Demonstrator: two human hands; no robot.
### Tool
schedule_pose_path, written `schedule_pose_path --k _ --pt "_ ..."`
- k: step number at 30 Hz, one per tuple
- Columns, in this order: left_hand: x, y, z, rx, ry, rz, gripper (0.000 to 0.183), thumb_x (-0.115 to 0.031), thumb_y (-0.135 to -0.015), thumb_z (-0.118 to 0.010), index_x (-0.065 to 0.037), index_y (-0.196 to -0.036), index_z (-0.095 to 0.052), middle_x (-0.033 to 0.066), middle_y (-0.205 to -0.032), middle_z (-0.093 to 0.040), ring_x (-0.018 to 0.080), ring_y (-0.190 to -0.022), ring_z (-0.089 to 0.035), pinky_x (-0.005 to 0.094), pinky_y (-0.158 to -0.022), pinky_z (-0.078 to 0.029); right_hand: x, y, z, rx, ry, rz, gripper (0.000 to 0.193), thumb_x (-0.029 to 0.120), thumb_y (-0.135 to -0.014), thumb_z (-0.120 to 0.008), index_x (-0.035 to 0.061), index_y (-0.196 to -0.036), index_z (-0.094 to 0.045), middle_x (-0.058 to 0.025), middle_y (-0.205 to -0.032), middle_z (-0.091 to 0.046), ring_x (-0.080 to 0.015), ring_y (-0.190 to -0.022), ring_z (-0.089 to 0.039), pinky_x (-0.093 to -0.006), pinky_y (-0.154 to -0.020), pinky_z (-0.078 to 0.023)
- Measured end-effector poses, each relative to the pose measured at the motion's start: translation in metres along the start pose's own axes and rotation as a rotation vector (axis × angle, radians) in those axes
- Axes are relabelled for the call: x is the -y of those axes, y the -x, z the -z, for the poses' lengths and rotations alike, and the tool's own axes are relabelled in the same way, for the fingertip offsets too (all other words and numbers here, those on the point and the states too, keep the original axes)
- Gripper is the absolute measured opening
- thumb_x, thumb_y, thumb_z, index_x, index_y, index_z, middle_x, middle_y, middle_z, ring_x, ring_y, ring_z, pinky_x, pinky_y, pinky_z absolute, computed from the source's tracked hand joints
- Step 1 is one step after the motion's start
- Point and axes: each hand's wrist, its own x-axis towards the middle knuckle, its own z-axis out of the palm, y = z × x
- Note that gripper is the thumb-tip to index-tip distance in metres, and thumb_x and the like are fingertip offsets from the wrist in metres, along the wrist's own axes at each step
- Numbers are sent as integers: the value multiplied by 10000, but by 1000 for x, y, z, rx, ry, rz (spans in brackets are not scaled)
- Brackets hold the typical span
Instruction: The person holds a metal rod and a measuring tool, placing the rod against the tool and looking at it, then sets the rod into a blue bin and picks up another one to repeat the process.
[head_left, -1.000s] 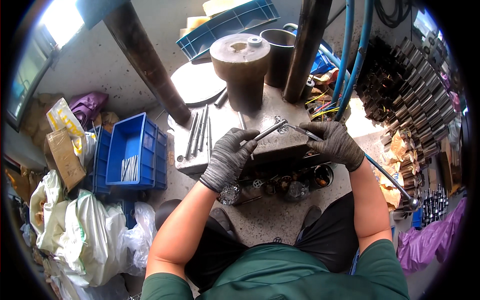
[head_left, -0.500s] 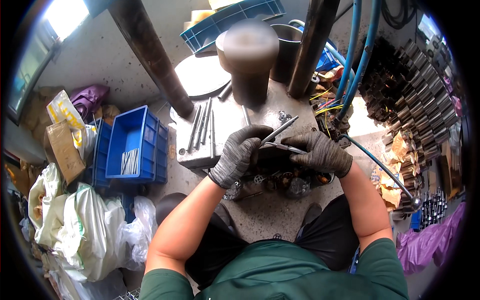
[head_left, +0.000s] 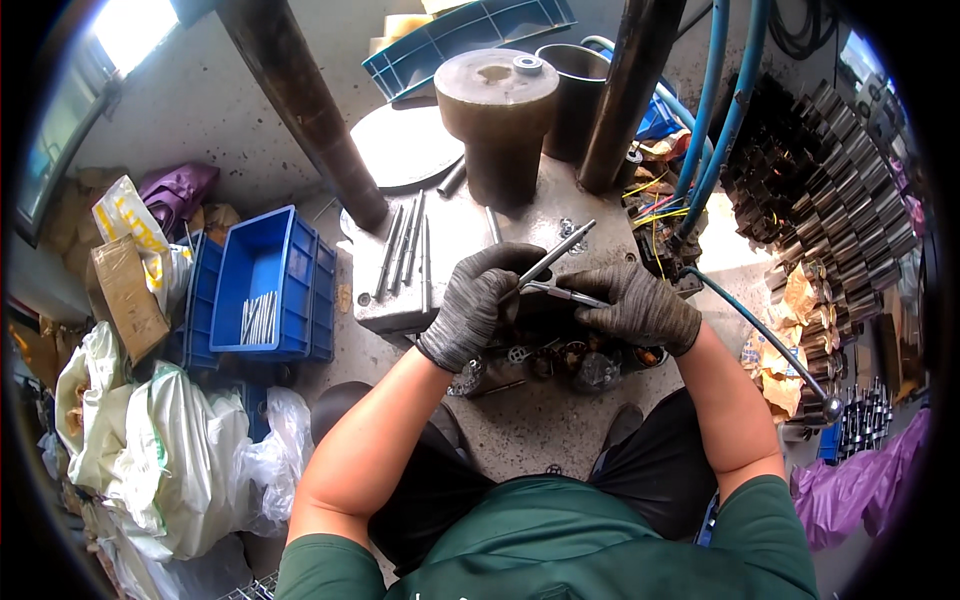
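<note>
My left hand [head_left: 470, 305], in a grey knit glove, is closed round a slim metal shaft [head_left: 560, 252] that slants up to the right. My gloved right hand [head_left: 640, 305] grips what looks like a pair of slim pliers [head_left: 575, 296]. Their tip meets the shaft close to my left fingers; the exact contact is too small to make out. Both hands are over the front edge of a metal press table [head_left: 385, 315]. Several similar shafts [head_left: 408, 240] lie on its left part. Small metal rings [head_left: 572, 232] sit beyond the held shaft.
A thick round post [head_left: 497, 130] with a bearing [head_left: 527, 64] on top rises between two dark columns [head_left: 305, 110]. Blue crates [head_left: 262, 245] at left hold more shafts. White sacks [head_left: 170, 450] lie nearer. Blue hoses [head_left: 735, 100] and stacked metal cylinders [head_left: 840, 170] are at right.
The shaft's far end has tipped slightly upward in the picture, while both hands stay nearly in place. The post's top, blurred before, now appears sharp with the bearing on it.
</note>
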Motion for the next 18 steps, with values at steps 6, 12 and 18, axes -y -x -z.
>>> schedule_pose_path --k 6,12,18 --pt "-5 1 -5 -3 167 76 464 -16 -876 -439 67 -1286 -641 154 -1057 -758 53 -544 -537 176 -496 -434 1 0 4 48 35 16 515 73 -837 -752 28 -1344 -678 -186 -1291 -710 -303 -1193 -684 -393 -1044 -528" --pt "-2 -4 -1 -22 392 161 505 -44 -873 -478 87 -1351 -574 194 -1068 -736 92 -511 -535 196 -447 -426 -14 -1 -11 -72 100 77 566 74 -849 -750 39 -1403 -635 -202 -1281 -699 -331 -1191 -681 -398 -1036 -531" --pt "21 -13 19 105 721 139 529 -126 -894 -594 65 -1386 -554 188 -1087 -729 121 -502 -519 228 -436 -422 -18 -1 -37 -61 -305 -21 574 168 -912 -736 33 -1446 -574 -148 -1282 -691 -224 -1137 -659 -382 -1006 -513"
